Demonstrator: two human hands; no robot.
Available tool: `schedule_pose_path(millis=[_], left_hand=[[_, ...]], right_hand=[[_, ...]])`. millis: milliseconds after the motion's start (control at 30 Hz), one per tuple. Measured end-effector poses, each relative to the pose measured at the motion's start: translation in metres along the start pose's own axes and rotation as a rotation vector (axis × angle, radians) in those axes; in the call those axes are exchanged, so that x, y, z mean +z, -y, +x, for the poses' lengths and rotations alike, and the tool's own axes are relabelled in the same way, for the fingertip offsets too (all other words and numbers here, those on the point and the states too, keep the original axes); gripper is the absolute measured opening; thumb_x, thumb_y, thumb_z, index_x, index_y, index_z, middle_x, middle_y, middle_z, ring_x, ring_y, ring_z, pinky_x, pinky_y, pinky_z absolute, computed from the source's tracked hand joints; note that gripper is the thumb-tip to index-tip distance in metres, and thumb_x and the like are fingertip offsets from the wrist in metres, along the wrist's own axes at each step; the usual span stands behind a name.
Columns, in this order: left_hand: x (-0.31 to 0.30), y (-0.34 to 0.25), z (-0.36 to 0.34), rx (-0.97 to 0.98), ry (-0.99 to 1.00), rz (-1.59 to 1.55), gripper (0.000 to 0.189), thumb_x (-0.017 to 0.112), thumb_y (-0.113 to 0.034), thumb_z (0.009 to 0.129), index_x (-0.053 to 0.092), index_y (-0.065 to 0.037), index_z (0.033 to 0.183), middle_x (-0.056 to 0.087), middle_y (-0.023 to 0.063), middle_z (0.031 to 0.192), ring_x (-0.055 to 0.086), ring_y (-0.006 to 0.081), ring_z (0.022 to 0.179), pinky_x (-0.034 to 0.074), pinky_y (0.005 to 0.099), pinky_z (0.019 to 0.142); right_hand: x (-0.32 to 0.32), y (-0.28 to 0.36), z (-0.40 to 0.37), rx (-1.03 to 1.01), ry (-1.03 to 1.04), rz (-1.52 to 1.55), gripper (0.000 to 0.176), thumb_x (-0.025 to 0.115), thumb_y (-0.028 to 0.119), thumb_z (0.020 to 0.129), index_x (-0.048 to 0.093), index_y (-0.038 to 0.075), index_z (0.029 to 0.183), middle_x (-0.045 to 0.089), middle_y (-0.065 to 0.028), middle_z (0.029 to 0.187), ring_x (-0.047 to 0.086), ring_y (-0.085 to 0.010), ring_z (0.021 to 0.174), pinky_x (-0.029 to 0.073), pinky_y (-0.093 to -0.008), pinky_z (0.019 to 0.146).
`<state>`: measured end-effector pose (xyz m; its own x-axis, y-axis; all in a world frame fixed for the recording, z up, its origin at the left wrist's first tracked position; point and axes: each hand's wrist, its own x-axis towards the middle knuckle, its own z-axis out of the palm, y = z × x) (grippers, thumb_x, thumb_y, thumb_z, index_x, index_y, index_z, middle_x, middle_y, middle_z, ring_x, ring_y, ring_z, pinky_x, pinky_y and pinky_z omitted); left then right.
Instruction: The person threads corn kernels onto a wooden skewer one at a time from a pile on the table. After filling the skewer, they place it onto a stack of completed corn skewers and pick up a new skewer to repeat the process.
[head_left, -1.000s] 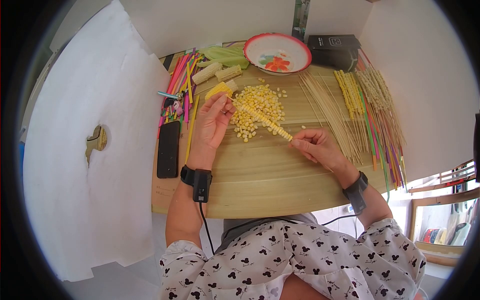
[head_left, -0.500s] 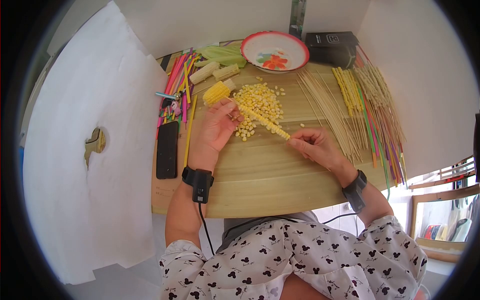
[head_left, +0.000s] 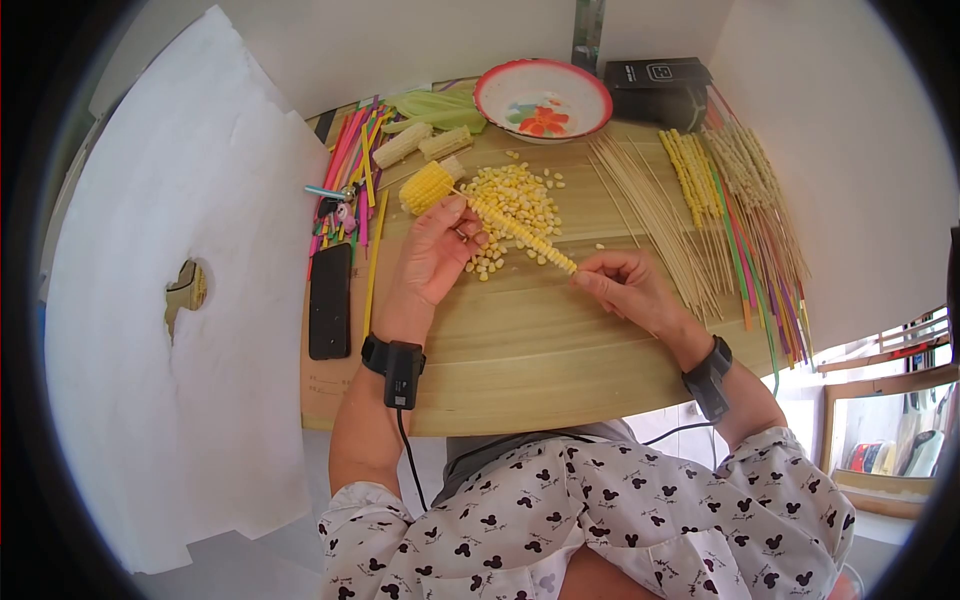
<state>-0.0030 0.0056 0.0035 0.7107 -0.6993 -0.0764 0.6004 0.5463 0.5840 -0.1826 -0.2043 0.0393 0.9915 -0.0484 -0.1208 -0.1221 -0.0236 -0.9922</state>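
Between my two hands a skewer of corn kernels (head_left: 524, 233) runs slanting down to the right. My left hand (head_left: 434, 246) pinches its upper left end, where a bit of bare stick shows. At the lower right end the fingers of my right hand (head_left: 620, 287) are closed on it. Loose corn kernels (head_left: 515, 193) lie heaped just behind the skewer. A partly stripped corn cob (head_left: 427, 187) is beyond my left fingertips, with two bare cobs (head_left: 402, 146) behind it.
An enamel basin (head_left: 543, 100) with a red rim stands at the back, beside a black box (head_left: 658, 95). Bare sticks (head_left: 655, 220) and filled kernel skewers (head_left: 692, 175) lie at right. A phone (head_left: 331, 302) and colourful strips (head_left: 345, 160) are at left, near a white panel (head_left: 190, 400).
The skewer appears rolled slightly, so its kernels face a little differently. Both hands keep their grip and their places; the whole view has shifted very slightly.
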Motion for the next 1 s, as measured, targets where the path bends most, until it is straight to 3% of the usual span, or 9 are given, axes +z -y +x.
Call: schedule_pose_path(millis=[300, 400, 467, 600, 667, 700, 767, 867, 1000], left_hand=[[0.004, 0.001, 0.0, 0.086, 0.054, 0.168, 0.01, 0.062, -0.008, 0.087, 0.062, -0.006, 0.096, 0.058, 0.0013, 0.08, 0.052, 0.0118, 0.073, 0.045, 0.0289, 0.069], [0.011, 0.002, -0.001, 0.143, -0.046, 0.307, 0.01, 0.063, -0.009, 0.087, 0.063, -0.005, 0.096, 0.058, 0.0011, 0.081, 0.052, 0.0102, 0.073, 0.045, 0.0252, 0.068], [0.015, 0.002, -0.002, 0.297, -0.174, 0.664, 0.01, 0.062, -0.01, 0.088, 0.064, -0.003, 0.096, 0.059, 0.0007, 0.082, 0.052, 0.0089, 0.073, 0.045, 0.0228, 0.067], [0.012, 0.003, -0.003, 0.423, -0.198, 1.028, 0.011, 0.063, -0.009, 0.086, 0.065, -0.002, 0.094, 0.06, 0.001, 0.083, 0.053, 0.0077, 0.074, 0.044, 0.0228, 0.067], [0.015, 0.004, -0.006, 0.515, -0.097, 1.438, 0.011, 0.065, -0.008, 0.079, 0.064, -0.003, 0.089, 0.06, 0.0052, 0.082, 0.056, 0.0155, 0.074, 0.044, 0.0274, 0.068], [0.015, 0.006, -0.006, 0.513, -0.096, 1.438, 0.011, 0.065, -0.008, 0.079, 0.064, -0.003, 0.089, 0.06, 0.0052, 0.082, 0.056, 0.0155, 0.074, 0.044, 0.0274, 0.068], [0.015, 0.011, -0.006, 0.611, -0.01, 1.748, 0.014, 0.068, -0.007, 0.073, 0.063, -0.003, 0.086, 0.058, 0.0057, 0.083, 0.054, 0.0188, 0.081, 0.043, 0.0304, 0.07], [0.018, 0.012, -0.007, 0.676, 0.055, 1.846, 0.013, 0.069, -0.008, 0.072, 0.062, -0.004, 0.082, 0.055, 0.0082, 0.084, 0.052, 0.0261, 0.085, 0.042, 0.0346, 0.076], [0.016, 0.018, -0.005, 0.727, 0.02, 1.881, 0.014, 0.07, -0.009, 0.071, 0.061, -0.005, 0.08, 0.055, 0.0088, 0.084, 0.051, 0.0281, 0.086, 0.04, 0.0369, 0.08]], right_hand=[[0.0, -0.002, 0.001, -0.022, -0.011, -0.02, 0.014, 0.061, 0.016, 0.09, 0.065, 0.003, 0.091, 0.051, 0.0078, 0.059, 0.039, 0.0008, 0.049, 0.029, -0.0171, 0.043], [0.0, -0.001, 0.001, -0.013, -0.028, 0.0, 0.014, 0.06, 0.016, 0.09, 0.065, 0.003, 0.09, 0.05, 0.0079, 0.059, 0.038, 0.0006, 0.048, 0.028, -0.0174, 0.043], [0.0, -0.003, 0.003, 0.002, -0.045, 0.031, 0.014, 0.06, 0.017, 0.091, 0.065, 0.004, 0.09, 0.049, 0.0079, 0.058, 0.038, 0.0004, 0.048, 0.028, -0.0175, 0.042], [-0.005, -0.007, 0.007, -0.004, -0.138, 0.026, 0.014, 0.06, 0.017, 0.09, 0.065, 0.004, 0.09, 0.048, 0.0072, 0.057, 0.037, 0.0001, 0.047, 0.027, -0.0173, 0.042], [-0.006, -0.006, 0.006, -0.004, -0.141, 0.022, 0.014, 0.06, 0.017, 0.09, 0.065, 0.004, 0.09, 0.048, 0.0069, 0.057, 0.037, 0.0, 0.047, 0.027, -0.0171, 0.042], [-0.005, -0.006, 0.006, -0.006, -0.142, 0.009, 0.014, 0.061, 0.017, 0.09, 0.065, 0.004, 0.09, 0.049, 0.0068, 0.057, 0.038, 0.0001, 0.047, 0.027, -0.0169, 0.042], [-0.005, -0.006, 0.006, -0.007, -0.143, -0.001, 0.014, 0.061, 0.017, 0.09, 0.065, 0.004, 0.09, 0.049, 0.0067, 0.057, 0.038, 0.0002, 0.047, 0.027, -0.0168, 0.042], [-0.004, -0.005, 0.006, 0.011, -0.14, 0.001, 0.014, 0.061, 0.017, 0.089, 0.065, 0.004, 0.09, 0.049, 0.0067, 0.057, 0.039, 0.0003, 0.047, 0.027, -0.0168, 0.042], [-0.004, -0.005, 0.006, 0.006, -0.127, 0.006, 0.014, 0.062, 0.017, 0.089, 0.065, 0.003, 0.09, 0.049, 0.0066, 0.056, 0.039, 0.0002, 0.047, 0.027, -0.0167, 0.042]])
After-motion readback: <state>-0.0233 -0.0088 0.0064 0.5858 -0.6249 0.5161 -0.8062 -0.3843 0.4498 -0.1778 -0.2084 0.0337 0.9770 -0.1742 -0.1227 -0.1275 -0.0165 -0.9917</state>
